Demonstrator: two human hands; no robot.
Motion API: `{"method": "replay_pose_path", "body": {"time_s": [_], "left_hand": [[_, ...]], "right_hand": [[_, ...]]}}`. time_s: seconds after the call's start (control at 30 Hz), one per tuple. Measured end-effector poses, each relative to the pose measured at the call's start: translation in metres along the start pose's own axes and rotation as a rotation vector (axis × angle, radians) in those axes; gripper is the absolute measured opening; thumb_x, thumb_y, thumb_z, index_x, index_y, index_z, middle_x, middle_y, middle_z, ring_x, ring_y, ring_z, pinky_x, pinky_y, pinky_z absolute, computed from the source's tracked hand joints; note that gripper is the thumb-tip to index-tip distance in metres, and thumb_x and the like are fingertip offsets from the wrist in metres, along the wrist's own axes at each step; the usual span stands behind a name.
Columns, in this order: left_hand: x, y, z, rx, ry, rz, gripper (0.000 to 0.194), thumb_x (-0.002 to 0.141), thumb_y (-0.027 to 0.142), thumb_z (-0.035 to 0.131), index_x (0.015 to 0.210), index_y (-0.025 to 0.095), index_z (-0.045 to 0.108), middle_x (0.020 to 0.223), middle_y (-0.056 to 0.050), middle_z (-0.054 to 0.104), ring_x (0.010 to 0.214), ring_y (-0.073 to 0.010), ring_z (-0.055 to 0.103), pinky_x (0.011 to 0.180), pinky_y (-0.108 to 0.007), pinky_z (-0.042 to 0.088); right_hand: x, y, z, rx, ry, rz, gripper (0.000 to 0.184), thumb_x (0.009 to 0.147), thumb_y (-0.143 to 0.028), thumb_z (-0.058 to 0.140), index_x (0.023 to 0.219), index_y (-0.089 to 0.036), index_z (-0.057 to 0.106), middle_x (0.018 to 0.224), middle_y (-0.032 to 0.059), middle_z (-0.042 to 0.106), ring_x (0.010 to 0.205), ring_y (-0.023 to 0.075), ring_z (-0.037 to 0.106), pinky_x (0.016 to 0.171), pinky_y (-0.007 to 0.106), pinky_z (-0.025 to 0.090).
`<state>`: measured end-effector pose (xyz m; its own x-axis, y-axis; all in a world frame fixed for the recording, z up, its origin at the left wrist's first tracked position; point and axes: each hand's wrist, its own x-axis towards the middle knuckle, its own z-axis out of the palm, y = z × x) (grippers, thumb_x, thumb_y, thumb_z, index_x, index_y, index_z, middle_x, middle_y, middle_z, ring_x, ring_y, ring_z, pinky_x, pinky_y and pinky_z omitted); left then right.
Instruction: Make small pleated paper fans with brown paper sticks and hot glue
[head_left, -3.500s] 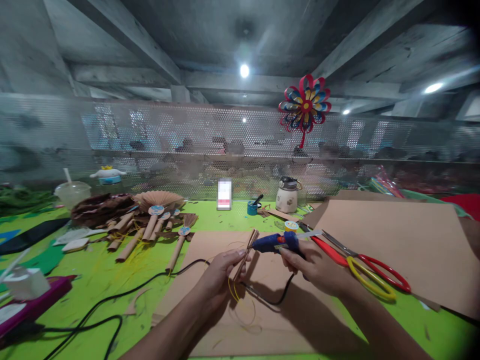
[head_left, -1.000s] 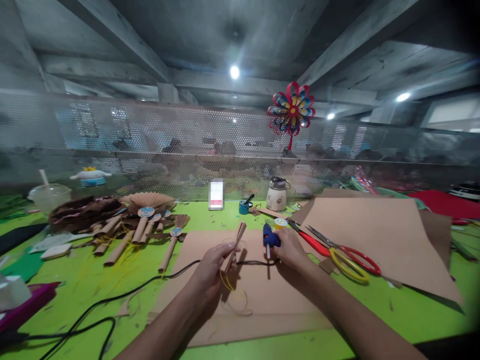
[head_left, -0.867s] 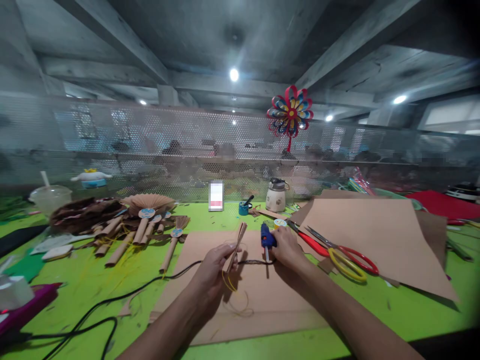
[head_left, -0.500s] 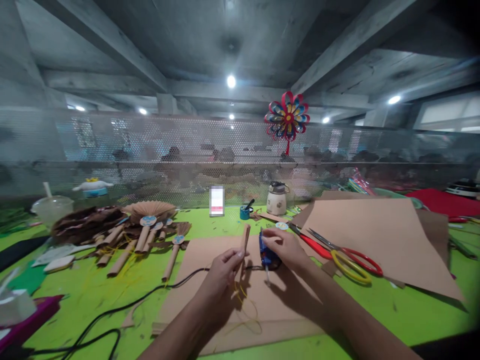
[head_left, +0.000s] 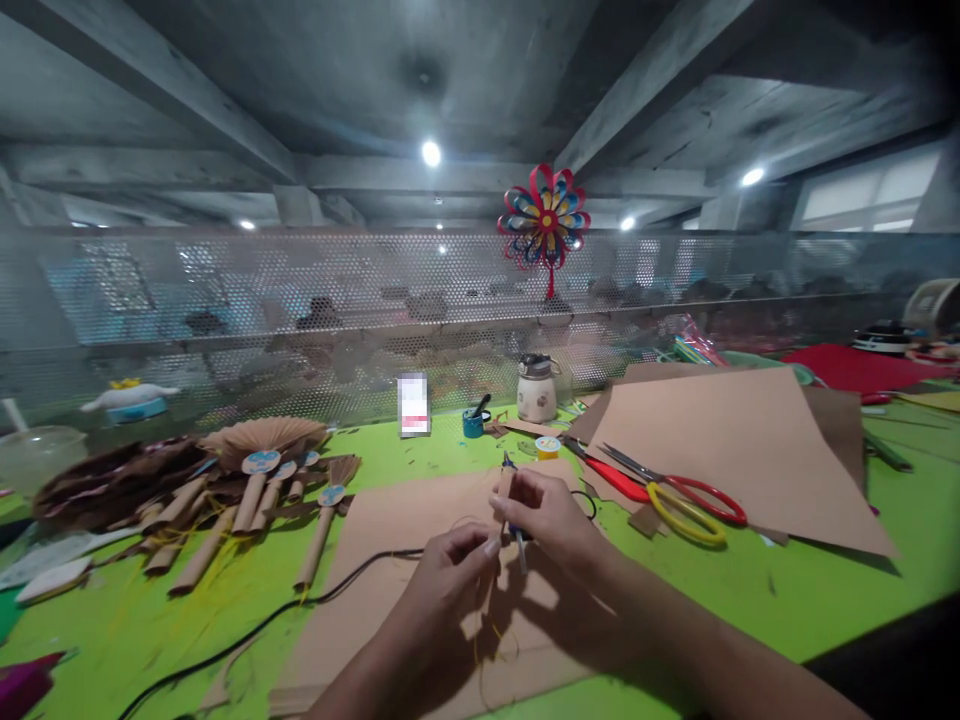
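A narrow folded strip of brown paper point(head_left: 505, 487) stands upright between my two hands. My left hand point(head_left: 459, 560) pinches its lower part, and thin yellow string point(head_left: 480, 640) dangles below. Higher up, the fingers of my right hand point(head_left: 541, 505) are closed on the same strip. Behind them is a blue glue gun point(head_left: 515, 532), mostly hidden, its thin pale rod pointing toward me. Under both hands lies a sheet of brown paper point(head_left: 382, 600) on the green table point(head_left: 420, 455).
Paper fans with rolled handles point(head_left: 251, 500) lie at the left. A black cable point(head_left: 255, 630) crosses the table. At the right are red-and-yellow scissors point(head_left: 686, 510) and large brown sheets point(head_left: 720, 430). A small blue pot point(head_left: 474, 422) and a bottle point(head_left: 536, 392) stand farther back.
My right hand has left the blue glue gun and moved left onto the top of the paper strip. The whole view has shifted slightly to the right.
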<state>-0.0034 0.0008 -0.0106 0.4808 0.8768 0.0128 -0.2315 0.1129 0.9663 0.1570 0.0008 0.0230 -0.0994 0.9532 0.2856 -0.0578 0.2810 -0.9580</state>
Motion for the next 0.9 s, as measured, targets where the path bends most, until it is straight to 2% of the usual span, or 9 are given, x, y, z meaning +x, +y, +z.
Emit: {"method": "replay_pose_path", "body": {"time_s": [0.17, 0.23, 0.37, 0.5, 0.67, 0.9], "left_hand": [[-0.001, 0.001, 0.0, 0.069, 0.006, -0.005, 0.024, 0.069, 0.035, 0.081, 0.067, 0.014, 0.069, 0.067, -0.004, 0.059, 0.062, -0.0138, 0.052, 0.059, -0.024, 0.042], [-0.004, 0.001, 0.003, 0.032, 0.014, -0.04, 0.024, 0.069, 0.034, 0.08, 0.067, 0.015, 0.068, 0.064, -0.002, 0.057, 0.06, -0.0131, 0.051, 0.056, -0.024, 0.041], [-0.01, 0.003, 0.011, -0.077, 0.049, -0.106, 0.025, 0.069, 0.037, 0.079, 0.074, 0.015, 0.069, 0.07, -0.004, 0.061, 0.063, -0.0162, 0.057, 0.056, -0.025, 0.043], [-0.01, 0.007, 0.014, -0.082, 0.059, -0.064, 0.024, 0.07, 0.037, 0.079, 0.077, 0.016, 0.069, 0.078, -0.006, 0.064, 0.076, -0.0196, 0.061, 0.065, -0.027, 0.048], [-0.005, 0.005, 0.01, -0.011, -0.004, -0.022, 0.023, 0.075, 0.038, 0.075, 0.081, 0.016, 0.07, 0.082, -0.006, 0.065, 0.082, -0.0202, 0.059, 0.071, -0.027, 0.048], [0.002, 0.001, 0.003, 0.003, 0.041, -0.015, 0.023, 0.071, 0.037, 0.078, 0.08, 0.017, 0.071, 0.083, -0.007, 0.066, 0.081, -0.0212, 0.059, 0.067, -0.025, 0.048]], "right_hand": [[-0.002, -0.001, -0.001, 0.01, 0.024, 0.033, 0.042, 0.069, -0.054, 0.074, 0.072, -0.016, 0.057, 0.068, -0.0011, 0.055, 0.064, 0.0137, 0.05, 0.062, 0.027, 0.04], [-0.003, 0.0, -0.002, -0.006, 0.03, 0.047, 0.043, 0.069, -0.056, 0.073, 0.071, -0.017, 0.056, 0.066, -0.0016, 0.053, 0.063, 0.0138, 0.049, 0.061, 0.028, 0.041], [-0.002, 0.003, -0.004, -0.034, 0.031, 0.055, 0.045, 0.068, -0.059, 0.072, 0.069, -0.018, 0.053, 0.063, -0.0028, 0.051, 0.062, 0.0147, 0.05, 0.06, 0.028, 0.041], [-0.004, 0.004, -0.001, -0.007, 0.012, 0.048, 0.044, 0.069, -0.058, 0.072, 0.068, -0.018, 0.054, 0.063, -0.0036, 0.051, 0.061, 0.0134, 0.049, 0.06, 0.028, 0.04], [-0.012, -0.001, 0.005, 0.022, 0.005, 0.109, 0.038, 0.074, -0.055, 0.07, 0.071, -0.019, 0.056, 0.063, -0.0027, 0.054, 0.06, 0.0139, 0.051, 0.057, 0.027, 0.041], [-0.021, -0.006, 0.008, -0.078, -0.028, 0.082, 0.024, 0.081, -0.044, 0.066, 0.08, -0.022, 0.057, 0.071, 0.0004, 0.061, 0.065, 0.0166, 0.056, 0.054, 0.027, 0.043]]}}
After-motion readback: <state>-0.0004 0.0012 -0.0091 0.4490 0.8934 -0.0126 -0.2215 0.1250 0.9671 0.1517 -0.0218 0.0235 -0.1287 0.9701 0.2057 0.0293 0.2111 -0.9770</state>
